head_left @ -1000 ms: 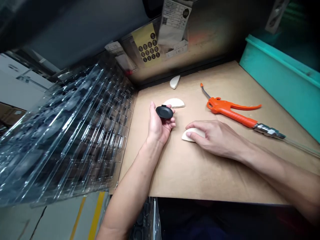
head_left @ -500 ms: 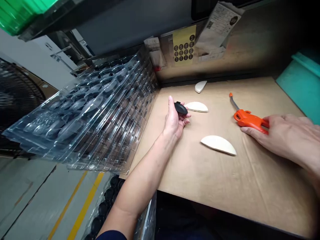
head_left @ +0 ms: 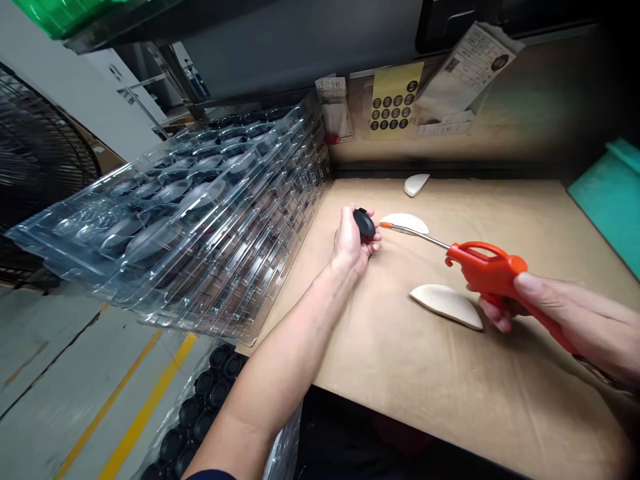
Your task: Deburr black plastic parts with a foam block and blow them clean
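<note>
My left hand point(head_left: 354, 241) is closed around a small black oval part point(head_left: 365, 223), its dark rounded face showing between thumb and fingers. An orange air blow gun point(head_left: 493, 270) is gripped in my right hand point(head_left: 560, 310), with fingers at its trigger. Its thin metal nozzle points left, and the orange tip stops just short of the black part. Behind the nozzle lies a white half-moon pad point(head_left: 407, 221), partly covered by it. A larger half-moon pad point(head_left: 447, 305) rests on the cardboard below the gun, and a small one point(head_left: 417, 185) sits farther back.
Stacked clear plastic trays point(head_left: 215, 220) fill the left side of the cardboard-covered table point(head_left: 380, 347). A teal bin point(head_left: 613, 207) stands at the right. Below the left edge, black round parts point(head_left: 200, 403) lie in plastic. A fan point(head_left: 40, 160) is far left.
My right hand has lifted and turned the air blow gun, swinging its nozzle left to the black part. The left hand keeps its hold, with the part tilted a little. The view has shifted slightly.
</note>
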`<state>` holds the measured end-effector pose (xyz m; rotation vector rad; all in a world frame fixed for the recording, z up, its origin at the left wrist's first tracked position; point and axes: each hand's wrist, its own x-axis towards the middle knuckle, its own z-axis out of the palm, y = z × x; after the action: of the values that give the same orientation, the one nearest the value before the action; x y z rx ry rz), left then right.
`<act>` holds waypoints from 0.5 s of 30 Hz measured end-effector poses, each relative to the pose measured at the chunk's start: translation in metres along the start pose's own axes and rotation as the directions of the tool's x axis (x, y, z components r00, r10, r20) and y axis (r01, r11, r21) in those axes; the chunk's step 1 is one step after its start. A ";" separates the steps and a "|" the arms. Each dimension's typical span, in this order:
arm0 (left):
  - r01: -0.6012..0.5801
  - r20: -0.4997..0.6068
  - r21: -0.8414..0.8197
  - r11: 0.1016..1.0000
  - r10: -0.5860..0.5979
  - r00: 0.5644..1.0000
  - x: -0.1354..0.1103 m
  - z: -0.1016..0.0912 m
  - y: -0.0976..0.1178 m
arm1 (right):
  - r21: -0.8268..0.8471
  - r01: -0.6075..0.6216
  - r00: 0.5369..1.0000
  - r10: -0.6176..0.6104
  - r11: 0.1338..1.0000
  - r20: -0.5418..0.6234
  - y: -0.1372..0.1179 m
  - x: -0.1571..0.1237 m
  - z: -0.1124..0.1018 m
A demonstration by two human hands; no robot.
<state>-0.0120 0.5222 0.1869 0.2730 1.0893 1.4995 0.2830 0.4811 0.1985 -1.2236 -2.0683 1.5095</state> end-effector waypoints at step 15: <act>-0.093 -0.025 0.025 0.995 0.094 0.995 0.005 -0.004 0.003 | 0.061 0.091 0.996 -0.091 0.994 -0.004 0.006 0.001 -0.009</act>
<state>-0.0186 0.5247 0.1851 0.3251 1.1291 1.5778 0.2917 0.4879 0.1963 -1.0928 -2.0329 1.5189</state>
